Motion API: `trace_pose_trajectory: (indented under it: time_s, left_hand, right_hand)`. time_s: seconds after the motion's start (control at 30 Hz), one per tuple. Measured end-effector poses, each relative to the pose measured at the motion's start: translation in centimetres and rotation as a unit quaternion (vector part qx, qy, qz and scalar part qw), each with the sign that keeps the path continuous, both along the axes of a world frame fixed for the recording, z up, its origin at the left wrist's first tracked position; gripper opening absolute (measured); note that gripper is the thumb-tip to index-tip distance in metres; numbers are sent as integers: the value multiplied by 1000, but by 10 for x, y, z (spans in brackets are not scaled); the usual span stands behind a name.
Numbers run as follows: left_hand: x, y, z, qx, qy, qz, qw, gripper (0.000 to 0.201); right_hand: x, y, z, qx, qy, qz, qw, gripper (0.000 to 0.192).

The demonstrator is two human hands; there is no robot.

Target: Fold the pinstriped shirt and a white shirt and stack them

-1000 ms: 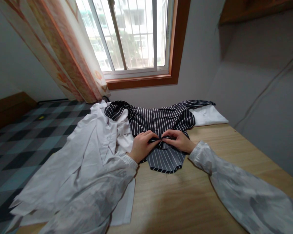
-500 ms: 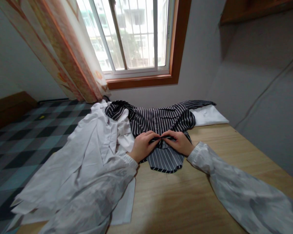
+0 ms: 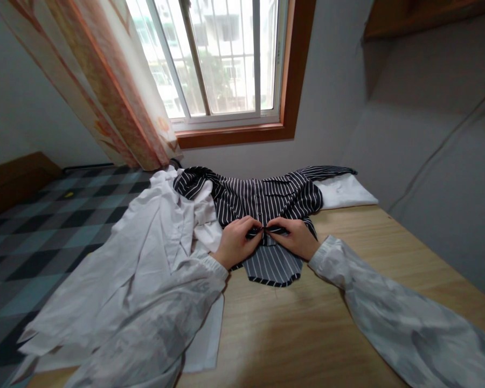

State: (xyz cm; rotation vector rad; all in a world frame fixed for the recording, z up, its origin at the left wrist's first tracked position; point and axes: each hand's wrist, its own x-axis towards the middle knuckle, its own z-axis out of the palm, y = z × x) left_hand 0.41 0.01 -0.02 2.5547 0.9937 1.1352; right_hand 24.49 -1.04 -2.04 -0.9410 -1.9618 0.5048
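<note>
A black shirt with white stripes (image 3: 262, 196) lies spread on the wooden table, its collar end toward the window. Its front placket is pinched between my left hand (image 3: 239, 241) and my right hand (image 3: 295, 237), which meet at the lower front with fingertips almost touching. Both hands are closed on the cloth. Whether a button sits between the fingertips is too small to tell. Below my hands the paler inside of the back hem shows, curving toward me.
White shirts (image 3: 149, 242) lie on the left, over the table edge and beside a checked bed (image 3: 20, 253). Folded white cloth (image 3: 345, 191) rests at the far right of the wooden table (image 3: 307, 334). A window (image 3: 226, 64) and a curtain (image 3: 117, 91) are beyond.
My hands stay at the same place on the placket. The fingertips have shifted slightly, with the right fingers a little to the left; the shirt lies as before.
</note>
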Motion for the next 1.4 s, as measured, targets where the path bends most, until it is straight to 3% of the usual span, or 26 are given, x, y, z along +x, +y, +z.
trace_pose_trajectory:
  time_s: [0.23,0.37,0.57,0.67,0.9,1.23,1.4]
  left_hand:
    - [1,0,1,2,-9,-23,1000,2]
    - [2,-1,2,9,6,-44,999,10]
    - [0,-3,5,-62,-33,-43,997,29]
    - [1,-1,3,-84,-42,-20,995,23]
    - [1,-1,1,-27,4,-35,999,11]
    - [1,-3,0,42,47,60,996,5]
    - [-2,-3,-3,10,77,81,994,11]
  right_hand:
    - [0,-2,-4,48,-38,-36,997,12]
    - [-1,-2,-2,65,-45,-57,995,11]
    - [2,-2,0,76,-40,-57,995,10]
    - [3,-3,1,72,-40,-44,996,13]
    - [3,-5,1,62,-47,-36,996,18]
    - [4,-4,-1,63,-95,-47,992,16]
    - [16,-2,7,80,-114,-14,990,34]
